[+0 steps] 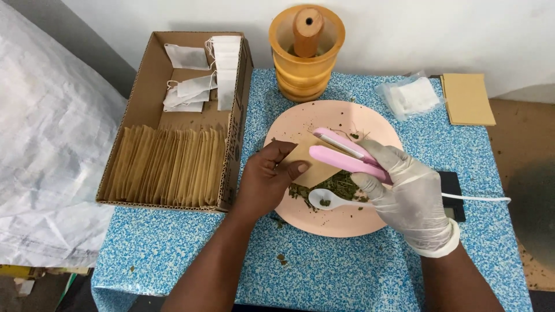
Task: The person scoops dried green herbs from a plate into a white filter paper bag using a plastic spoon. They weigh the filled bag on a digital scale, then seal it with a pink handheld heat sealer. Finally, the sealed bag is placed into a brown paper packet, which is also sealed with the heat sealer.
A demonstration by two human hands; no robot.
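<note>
My bare left hand pinches a small brown paper envelope over a pink plate. My right hand, in a white glove, grips a pink handheld sealer whose two jaws sit over the envelope's upper right edge. A white cord runs from the sealer off to the right. On the plate lie dried green herbs and a small white spoon.
A cardboard box at left holds a row of brown envelopes and white tea bags. A wooden mortar with pestle stands behind the plate. A clear bag of white pouches, stacked brown envelopes and a black device lie at right.
</note>
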